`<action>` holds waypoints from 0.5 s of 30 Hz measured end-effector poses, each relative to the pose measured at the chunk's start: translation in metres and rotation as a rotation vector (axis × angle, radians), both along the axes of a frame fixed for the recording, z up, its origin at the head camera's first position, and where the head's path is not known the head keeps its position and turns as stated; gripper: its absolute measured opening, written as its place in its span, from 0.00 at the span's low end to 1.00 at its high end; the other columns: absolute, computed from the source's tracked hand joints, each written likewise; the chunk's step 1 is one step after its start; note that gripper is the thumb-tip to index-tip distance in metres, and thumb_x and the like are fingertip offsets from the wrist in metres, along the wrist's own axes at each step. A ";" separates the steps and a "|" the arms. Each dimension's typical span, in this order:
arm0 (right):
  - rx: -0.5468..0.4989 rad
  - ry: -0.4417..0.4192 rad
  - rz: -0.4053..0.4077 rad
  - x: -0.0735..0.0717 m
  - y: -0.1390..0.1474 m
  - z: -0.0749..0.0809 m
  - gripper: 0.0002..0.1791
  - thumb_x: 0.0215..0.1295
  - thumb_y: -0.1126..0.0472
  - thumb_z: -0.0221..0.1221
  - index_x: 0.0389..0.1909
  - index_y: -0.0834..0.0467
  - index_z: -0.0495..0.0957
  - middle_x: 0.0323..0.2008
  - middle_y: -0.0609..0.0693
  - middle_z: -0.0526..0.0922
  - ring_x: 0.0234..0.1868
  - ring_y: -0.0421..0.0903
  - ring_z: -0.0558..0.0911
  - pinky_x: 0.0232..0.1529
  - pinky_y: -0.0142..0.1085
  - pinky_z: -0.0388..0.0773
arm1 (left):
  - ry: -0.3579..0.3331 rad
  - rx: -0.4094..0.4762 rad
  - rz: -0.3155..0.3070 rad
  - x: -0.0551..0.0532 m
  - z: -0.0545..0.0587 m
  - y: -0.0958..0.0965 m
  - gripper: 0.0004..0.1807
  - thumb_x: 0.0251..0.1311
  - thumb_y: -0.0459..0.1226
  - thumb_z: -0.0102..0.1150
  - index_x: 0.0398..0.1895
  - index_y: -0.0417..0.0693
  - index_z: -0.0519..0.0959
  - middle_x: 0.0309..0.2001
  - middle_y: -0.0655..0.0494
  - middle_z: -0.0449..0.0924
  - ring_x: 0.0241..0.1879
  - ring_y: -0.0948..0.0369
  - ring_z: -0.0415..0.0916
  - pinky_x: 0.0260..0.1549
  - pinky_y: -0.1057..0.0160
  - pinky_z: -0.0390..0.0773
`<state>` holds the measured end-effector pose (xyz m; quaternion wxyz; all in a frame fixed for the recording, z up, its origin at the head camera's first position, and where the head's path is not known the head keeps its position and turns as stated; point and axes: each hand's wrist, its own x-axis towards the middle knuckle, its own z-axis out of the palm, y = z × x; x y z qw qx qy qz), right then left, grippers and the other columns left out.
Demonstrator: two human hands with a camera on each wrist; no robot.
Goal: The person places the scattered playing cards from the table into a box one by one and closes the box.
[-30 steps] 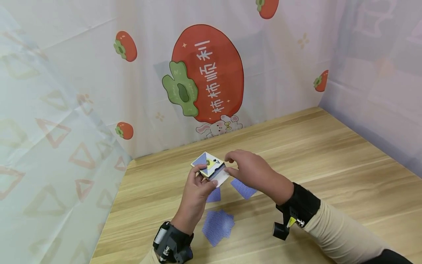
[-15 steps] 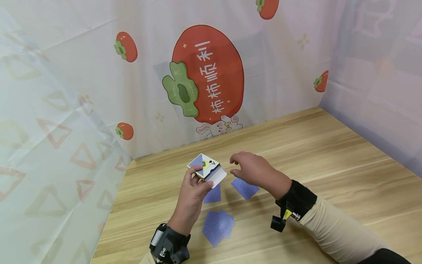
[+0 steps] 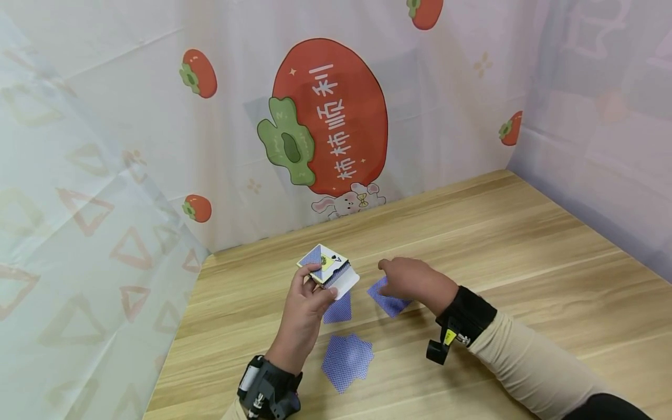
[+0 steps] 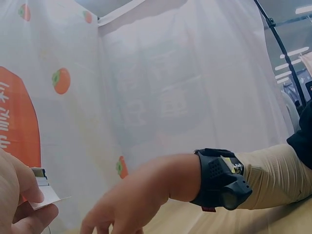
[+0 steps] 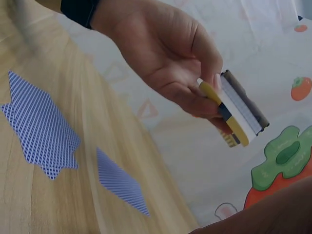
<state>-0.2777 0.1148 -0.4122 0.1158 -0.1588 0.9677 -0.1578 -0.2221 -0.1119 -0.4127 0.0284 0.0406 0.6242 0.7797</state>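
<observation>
My left hand [image 3: 299,318] holds a playing-card box [image 3: 326,263] up over the table, thumb at its white flap. The flap hangs open, and the ace of spades print faces up. In the right wrist view, the box [image 5: 246,109] shows its open end with pale card edges inside. My right hand [image 3: 417,282] hovers low over a blue-backed playing card [image 3: 391,304], partly covering it, with fingers bent downward and nothing seen between them. Another blue-backed card [image 3: 338,310] lies partly hidden beneath the left hand. Nearer me is a fanned pile of blue-backed cards [image 3: 346,361].
The wooden table [image 3: 525,256] reaches back to a white curtain [image 3: 231,140] printed with persimmons. Further curtains close in the left and right sides. Bare wood stretches to the right of the right forearm. Each wrist wears a black camera strap [image 3: 466,318].
My right hand has drawn away from the box flap and come down to the right over the card there. The left hand has shifted slightly left with the box.
</observation>
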 end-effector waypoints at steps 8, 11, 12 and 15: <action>0.068 -0.074 -0.021 0.001 0.003 -0.009 0.38 0.60 0.49 0.70 0.64 0.67 0.71 0.49 0.60 0.82 0.39 0.48 0.76 0.42 0.45 0.79 | 0.009 0.004 -0.001 -0.002 -0.001 -0.003 0.35 0.60 0.21 0.58 0.68 0.45 0.57 0.71 0.37 0.60 0.64 0.48 0.67 0.49 0.63 0.78; 0.081 -0.063 -0.036 0.001 0.001 -0.010 0.38 0.59 0.48 0.71 0.62 0.68 0.72 0.46 0.59 0.82 0.39 0.48 0.76 0.41 0.45 0.79 | 0.000 0.005 -0.001 -0.003 -0.001 -0.003 0.34 0.60 0.21 0.57 0.68 0.45 0.57 0.71 0.37 0.59 0.64 0.48 0.67 0.50 0.63 0.78; 0.084 -0.057 -0.043 0.001 0.000 -0.010 0.39 0.59 0.47 0.71 0.63 0.68 0.72 0.46 0.59 0.82 0.38 0.49 0.76 0.40 0.45 0.79 | 0.000 0.005 -0.001 -0.003 -0.001 -0.003 0.34 0.61 0.21 0.57 0.68 0.45 0.57 0.71 0.37 0.59 0.64 0.48 0.67 0.50 0.63 0.78; 0.084 -0.024 -0.064 0.001 -0.003 -0.013 0.42 0.58 0.43 0.71 0.63 0.68 0.71 0.44 0.60 0.81 0.38 0.50 0.77 0.39 0.45 0.80 | -0.003 0.008 0.002 -0.003 -0.002 -0.003 0.34 0.61 0.21 0.57 0.67 0.45 0.58 0.71 0.37 0.59 0.64 0.48 0.67 0.49 0.64 0.78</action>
